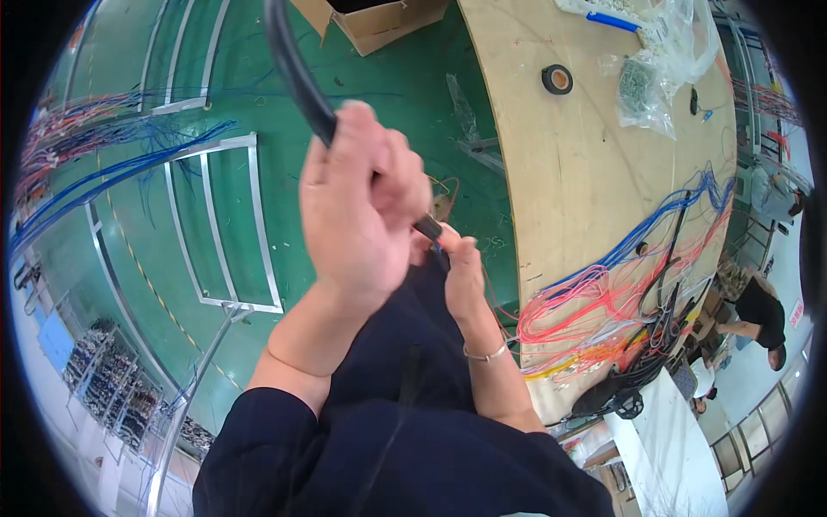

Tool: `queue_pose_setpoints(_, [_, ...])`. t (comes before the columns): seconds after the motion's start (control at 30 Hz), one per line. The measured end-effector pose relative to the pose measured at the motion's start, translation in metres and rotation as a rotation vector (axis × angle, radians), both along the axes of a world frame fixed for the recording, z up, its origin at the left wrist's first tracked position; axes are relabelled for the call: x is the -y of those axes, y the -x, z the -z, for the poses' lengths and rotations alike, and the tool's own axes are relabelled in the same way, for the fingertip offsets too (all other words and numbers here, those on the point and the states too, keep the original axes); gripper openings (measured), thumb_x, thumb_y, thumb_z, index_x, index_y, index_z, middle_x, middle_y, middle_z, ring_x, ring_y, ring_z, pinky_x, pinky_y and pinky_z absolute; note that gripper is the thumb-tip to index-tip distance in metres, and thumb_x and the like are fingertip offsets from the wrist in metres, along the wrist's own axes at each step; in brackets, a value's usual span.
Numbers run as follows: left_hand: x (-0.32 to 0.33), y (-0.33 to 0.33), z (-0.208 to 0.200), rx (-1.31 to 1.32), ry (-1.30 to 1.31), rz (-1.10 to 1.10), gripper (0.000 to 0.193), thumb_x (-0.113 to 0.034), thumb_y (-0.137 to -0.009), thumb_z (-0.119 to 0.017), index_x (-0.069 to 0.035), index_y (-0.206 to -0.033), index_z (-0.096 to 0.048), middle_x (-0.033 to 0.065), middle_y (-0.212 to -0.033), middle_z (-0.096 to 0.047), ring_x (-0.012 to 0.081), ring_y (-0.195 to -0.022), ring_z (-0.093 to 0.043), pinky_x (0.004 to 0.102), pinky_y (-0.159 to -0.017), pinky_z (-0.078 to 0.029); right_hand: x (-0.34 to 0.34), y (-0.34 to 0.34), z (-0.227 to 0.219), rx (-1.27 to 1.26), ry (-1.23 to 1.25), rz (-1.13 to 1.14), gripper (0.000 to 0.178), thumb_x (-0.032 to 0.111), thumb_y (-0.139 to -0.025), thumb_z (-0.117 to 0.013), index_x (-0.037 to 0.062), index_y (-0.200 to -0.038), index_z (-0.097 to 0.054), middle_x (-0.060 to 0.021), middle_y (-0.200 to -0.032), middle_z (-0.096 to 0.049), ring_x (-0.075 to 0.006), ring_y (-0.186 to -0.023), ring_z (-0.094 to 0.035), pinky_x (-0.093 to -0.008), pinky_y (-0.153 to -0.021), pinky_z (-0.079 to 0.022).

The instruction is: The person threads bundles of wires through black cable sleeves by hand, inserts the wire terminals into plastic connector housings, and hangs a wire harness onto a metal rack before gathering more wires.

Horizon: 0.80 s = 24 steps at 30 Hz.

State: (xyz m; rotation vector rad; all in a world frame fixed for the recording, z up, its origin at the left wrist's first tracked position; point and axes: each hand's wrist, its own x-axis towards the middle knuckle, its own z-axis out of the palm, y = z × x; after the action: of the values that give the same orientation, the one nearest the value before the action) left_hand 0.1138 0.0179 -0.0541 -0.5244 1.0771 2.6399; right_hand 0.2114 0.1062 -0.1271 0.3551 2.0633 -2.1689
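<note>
A thick black cable [301,73] comes down from the top edge and passes through my left hand [357,207], whose fingers are wrapped round it. The cable's short lower end [427,227] sticks out below that fist. At this end my right hand [463,271] is closed, with thumb and fingers pinching in front of my dark clothing. A small dark and blue strand [440,250] shows beside the right fingers; most of what they grip is hidden. Thin orange-red wire [452,191] shows just beyond the hands. The left hand is slightly blurred.
To the right stands a wooden table [551,172] with black tape [557,79], a plastic bag [646,90] and bundled blue and red wires [573,306]. Metal frames [257,224] and wire bundles [95,129] are at left. A cardboard box [379,26] lies ahead; another person [760,314] is far right.
</note>
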Motion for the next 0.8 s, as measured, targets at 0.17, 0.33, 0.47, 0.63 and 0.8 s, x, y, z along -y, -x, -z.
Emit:
queue_pose_setpoints(0.17, [0.007, -0.002, 0.024, 0.055, -0.004, -0.032, 0.028, -0.028, -0.089, -0.04, -0.009, -0.068, -0.037, -0.0025, -0.049, -0.03, 0.0054, -0.04, -0.022, 0.0221, -0.037, -0.02, 0.002, 0.006, -0.023, 0.24, -0.106, 0.002, 0.074, 0.063, -0.08, -0.008, 0.0026, -0.061, -0.046, 0.0022, -0.056, -0.038, -0.0053, -0.05, -0.03, -0.0205, -0.046, -0.019])
queue_pose_setpoints(0.33, [0.011, 0.003, 0.017, 0.09, -0.046, -0.065, 0.028, -0.029, -0.089, -0.04, -0.009, -0.07, -0.038, -0.0021, -0.05, -0.03, 0.0051, -0.041, -0.024, 0.0207, -0.038, -0.022, -0.003, 0.009, -0.036, 0.21, 0.092, 0.149, 0.065, 0.057, -0.084, -0.015, 0.0039, -0.062, -0.047, 0.0036, -0.05, -0.033, -0.0044, -0.047, -0.026, -0.021, -0.043, -0.018])
queue_pose_setpoints(0.47, [-0.003, -0.002, 0.025, 0.185, 0.034, -0.091, 0.026, -0.031, -0.089, -0.039, -0.01, -0.072, -0.038, -0.002, -0.051, -0.03, 0.0053, -0.041, -0.024, 0.0193, -0.036, -0.021, -0.004, 0.001, -0.016, 0.196, -0.25, 0.095, 0.042, 0.031, -0.091, -0.033, 0.002, -0.063, -0.047, 0.0016, -0.051, -0.04, -0.006, -0.046, -0.031, -0.0216, -0.042, -0.026])
queue_pose_setpoints(0.63, [-0.003, -0.023, 0.024, 0.252, 0.028, -0.125, 0.031, -0.035, -0.088, -0.038, -0.011, -0.069, -0.033, -0.0025, -0.048, -0.026, 0.0049, -0.039, -0.022, 0.0187, -0.033, -0.017, -0.006, 0.007, -0.046, 0.177, -0.148, 0.063, 0.046, 0.033, -0.091, -0.029, -0.0001, -0.064, -0.045, -0.0036, -0.049, -0.042, -0.0097, -0.043, -0.037, -0.0243, -0.042, -0.029])
queue_pose_setpoints(0.8, [0.005, -0.016, 0.033, 0.202, -0.027, -0.162, 0.038, -0.041, -0.088, -0.036, -0.011, -0.065, -0.032, -0.0032, -0.047, -0.024, 0.0056, -0.038, -0.02, 0.0198, -0.032, -0.017, -0.003, -0.006, -0.015, -0.12, -0.243, -0.146, 0.033, 0.022, -0.089, -0.035, 0.0007, -0.065, -0.043, -0.0103, -0.049, -0.039, -0.0258, -0.042, -0.042, -0.0317, -0.041, -0.033])
